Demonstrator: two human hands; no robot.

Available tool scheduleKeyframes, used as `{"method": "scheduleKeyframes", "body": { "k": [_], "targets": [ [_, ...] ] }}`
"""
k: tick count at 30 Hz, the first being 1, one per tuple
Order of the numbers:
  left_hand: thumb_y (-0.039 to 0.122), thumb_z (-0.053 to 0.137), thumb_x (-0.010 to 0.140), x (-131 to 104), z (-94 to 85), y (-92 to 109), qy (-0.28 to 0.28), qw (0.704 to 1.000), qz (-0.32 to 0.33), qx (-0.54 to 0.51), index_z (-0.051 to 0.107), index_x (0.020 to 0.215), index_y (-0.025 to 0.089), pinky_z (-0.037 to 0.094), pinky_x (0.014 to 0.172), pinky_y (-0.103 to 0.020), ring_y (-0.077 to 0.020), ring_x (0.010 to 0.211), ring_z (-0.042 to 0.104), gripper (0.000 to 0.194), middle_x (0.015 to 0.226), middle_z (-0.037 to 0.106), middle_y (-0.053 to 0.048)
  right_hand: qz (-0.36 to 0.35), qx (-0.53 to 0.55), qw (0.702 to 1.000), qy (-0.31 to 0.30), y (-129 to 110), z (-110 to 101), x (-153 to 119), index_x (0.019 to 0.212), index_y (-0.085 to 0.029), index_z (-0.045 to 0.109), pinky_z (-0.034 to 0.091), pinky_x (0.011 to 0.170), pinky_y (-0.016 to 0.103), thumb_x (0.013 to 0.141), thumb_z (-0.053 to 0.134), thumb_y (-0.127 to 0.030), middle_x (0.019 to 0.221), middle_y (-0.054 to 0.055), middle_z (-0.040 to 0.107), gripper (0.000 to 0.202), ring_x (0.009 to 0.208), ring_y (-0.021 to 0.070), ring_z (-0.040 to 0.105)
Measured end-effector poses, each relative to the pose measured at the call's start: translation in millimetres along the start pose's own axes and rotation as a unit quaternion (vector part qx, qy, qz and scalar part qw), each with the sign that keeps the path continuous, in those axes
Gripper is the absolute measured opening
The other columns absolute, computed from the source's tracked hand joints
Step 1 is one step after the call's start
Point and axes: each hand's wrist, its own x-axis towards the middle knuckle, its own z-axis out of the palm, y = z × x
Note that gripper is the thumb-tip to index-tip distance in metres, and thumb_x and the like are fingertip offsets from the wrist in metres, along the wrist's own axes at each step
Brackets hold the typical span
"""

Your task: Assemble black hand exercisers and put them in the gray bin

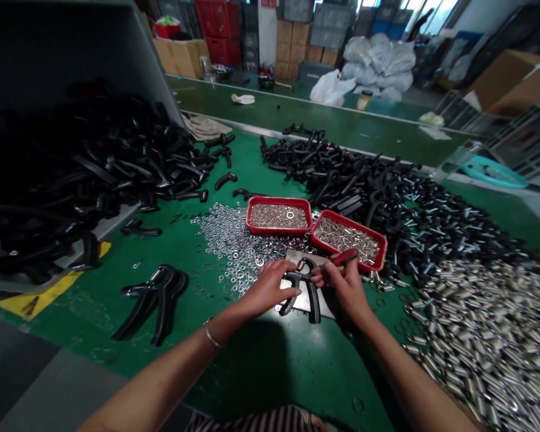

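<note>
The left hand (270, 284) has its grip half-closed on a black clamp (314, 300); the right hand (344, 289) grips a red-handled tool (344, 258).

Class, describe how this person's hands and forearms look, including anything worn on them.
Both the left hand and right hand are ungloved, with fingers uncovered. No sleeves show on the visible forearms. A thin, pale, silvery bracelet circles the left wrist; the right wrist shows no band.
</note>
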Motion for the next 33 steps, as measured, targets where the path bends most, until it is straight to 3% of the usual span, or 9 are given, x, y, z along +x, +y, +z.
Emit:
{"method": "scheduleKeyframes", "body": {
  "k": [10,13,17,21,24,29,33],
  "targets": [
    [0.034,0.076,0.08,1,-2.0,5,-0.008,1.0,-0.006,0.002,0.059,0.124,0.026,0.035,0.11,-0.047,-0.0281,0.125,0.049,0.048,0.13,0.059,-0.006,-0.019,-0.036,0.999,0.025,2,5,-2,0.107,-0.026,0.04,0.059,0.057,0.033,0.092,0.059,-0.049,0.085,0.002,0.074,0.034,0.066,0.0208,0.073],
    [0.035,0.075,0.08,1,-0.6,3,-0.006,1.0,-0.003,0.005,0.059,0.124,0.026,0.034,0.11,-0.046,-0.0278,0.125,0.049,0.047,0.131,0.059,-0.005,-0.05,-0.154,0.986,0.039,6,6,-6,0.108,-0.026,0.042,0.059,0.065,0.037,0.093,0.058,-0.047,0.09,0.005,0.073,0.03,0.072,0.0236,0.073],
    [0.035,0.075,0.08,1,2.1,-1,-0.002,1.0,0.001,0.008,0.058,0.125,0.026,0.032,0.112,-0.048,-0.0276,0.125,0.05,0.048,0.131,0.059,-0.005,-0.101,-0.303,0.947,0.027,7,9,-12,0.106,-0.023,0.049,0.057,0.074,0.042,0.092,0.061,-0.043,0.093,0.009,0.072,0.027,0.076,0.0274,0.073],
    [0.036,0.076,0.079,1,3.0,-4,-0.009,1.0,-0.005,0.003,0.058,0.125,0.026,0.03,0.113,-0.05,-0.0284,0.127,0.049,0.05,0.133,0.058,-0.005,-0.084,-0.183,0.978,0.06,-1,10,-14,0.108,-0.026,0.045,0.058,0.072,0.04,0.094,0.058,-0.043,0.096,0.006,0.074,0.025,0.072,0.0244,0.073],
    [0.035,0.076,0.079,2,2.6,-4,-0.011,1.0,-0.011,0.0,0.059,0.124,0.026,0.031,0.113,-0.05,-0.0289,0.127,0.049,0.049,0.132,0.059,-0.006,-0.045,-0.11,0.992,0.043,-4,9,-13,0.108,-0.028,0.043,0.06,0.067,0.039,0.094,0.059,-0.043,0.094,0.004,0.075,0.026,0.07,0.0233,0.074],
    [0.037,0.076,0.079,3,2.6,-5,-0.009,1.0,-0.008,-0.007,0.059,0.125,0.027,0.032,0.112,-0.048,-0.0289,0.127,0.05,0.049,0.132,0.059,-0.006,-0.027,-0.098,0.994,0.041,-2,10,-11,0.107,-0.028,0.043,0.06,0.065,0.039,0.093,0.06,-0.045,0.09,0.003,0.075,0.028,0.069,0.0238,0.074],
    [0.037,0.075,0.08,3,2.4,-4,-0.012,1.0,-0.011,-0.004,0.059,0.125,0.027,0.031,0.113,-0.049,-0.0288,0.126,0.05,0.049,0.132,0.059,-0.006,-0.048,-0.156,0.985,0.051,0,12,-14,0.106,-0.028,0.043,0.059,0.068,0.039,0.094,0.058,-0.044,0.091,0.005,0.075,0.026,0.072,0.0251,0.074]
  ]
}}
